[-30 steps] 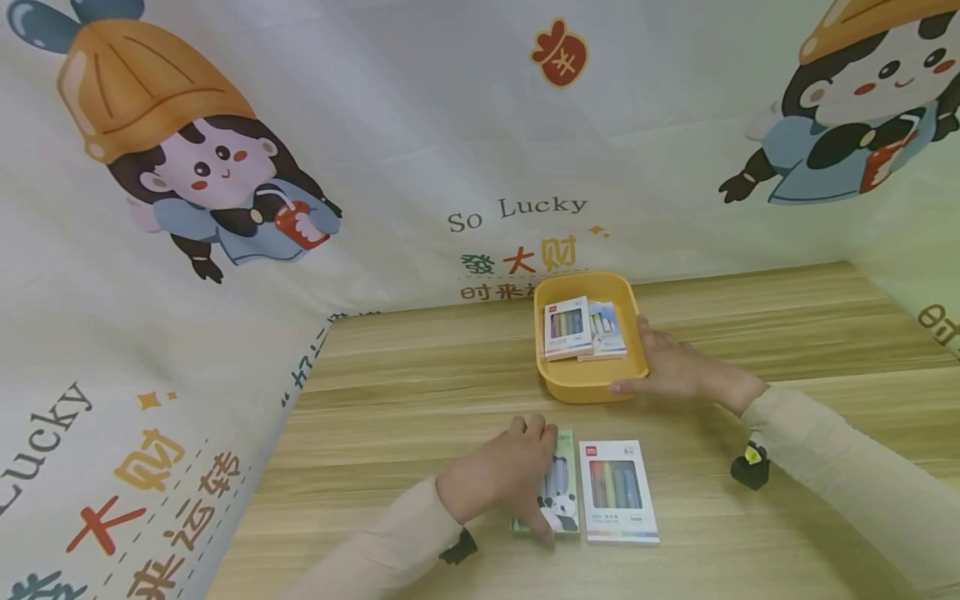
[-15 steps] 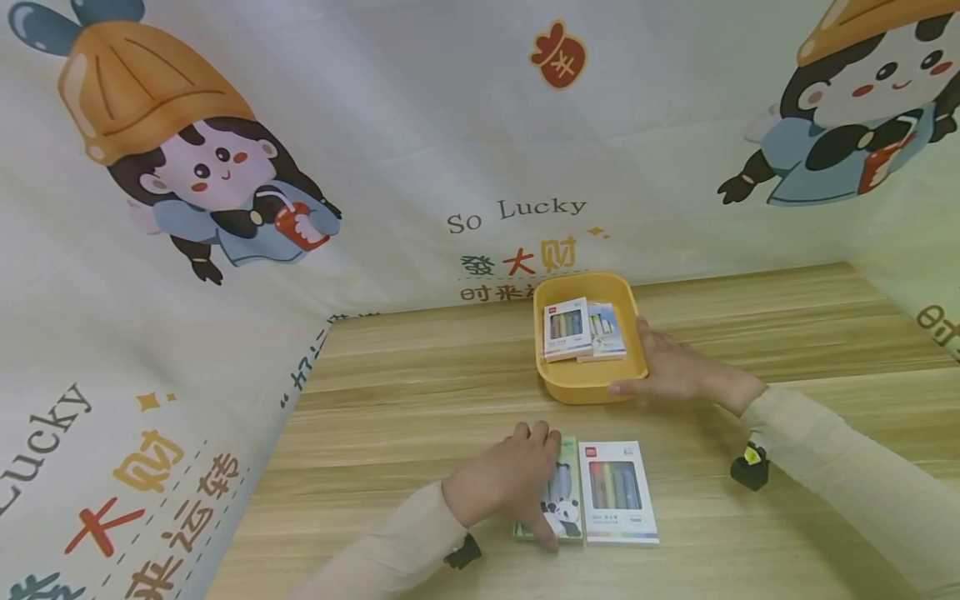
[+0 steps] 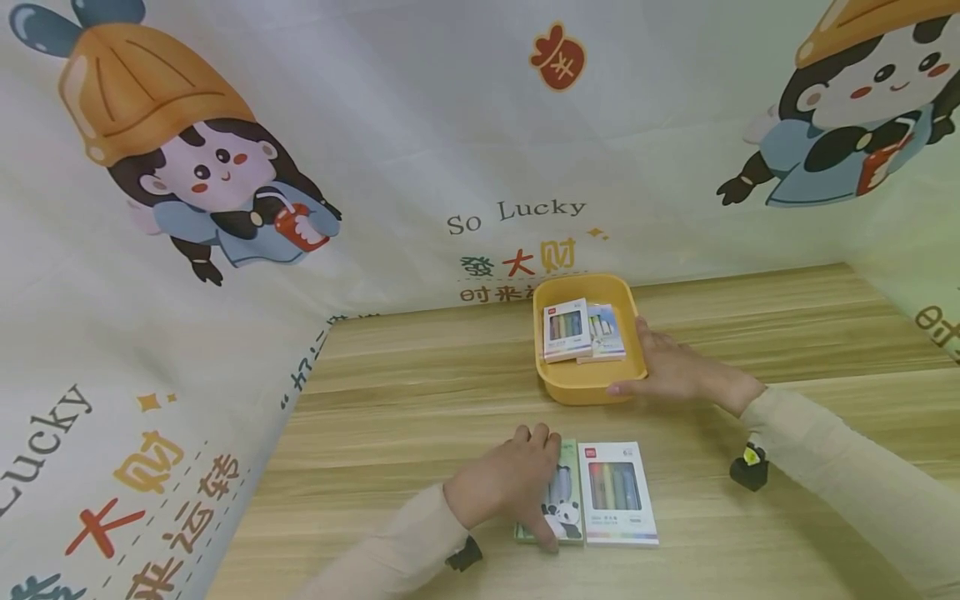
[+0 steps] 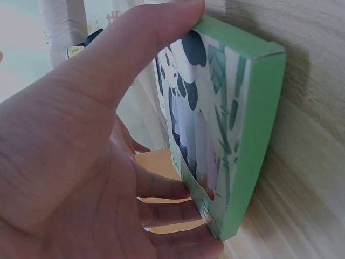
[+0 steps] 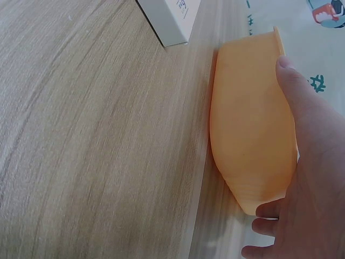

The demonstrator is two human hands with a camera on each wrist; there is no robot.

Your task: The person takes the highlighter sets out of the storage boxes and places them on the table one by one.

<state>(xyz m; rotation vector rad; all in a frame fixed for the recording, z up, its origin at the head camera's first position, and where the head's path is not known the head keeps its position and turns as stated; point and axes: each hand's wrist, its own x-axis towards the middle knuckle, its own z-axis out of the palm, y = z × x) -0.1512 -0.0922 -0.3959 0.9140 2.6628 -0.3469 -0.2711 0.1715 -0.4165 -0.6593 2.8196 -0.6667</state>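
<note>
My left hand (image 3: 506, 483) spans a green crayon box with a panda print (image 3: 566, 512). Its thumb is at the near end and its fingertips at the far end, as the left wrist view shows the box (image 4: 221, 113) between them. The box lies flat, right beside a white crayon box (image 3: 618, 500) with a window of coloured sticks. Behind them stands a yellow plastic basket (image 3: 592, 392), cupped at its right side by my right hand (image 3: 675, 362). In the right wrist view the thumb lies along the basket's rim while other fingertips bend round its end.
Inside the basket lie a white crayon box (image 3: 566, 329) and a blue-and-white box (image 3: 607, 333), partly overlapped. All stand on a wood-grain table (image 3: 397, 367). A printed white cloth (image 3: 405, 125) hangs behind the table and along the left side.
My left hand has slid the green crayon box slightly right and toward me, closer to the white box. The right hand and the basket have stayed in place.
</note>
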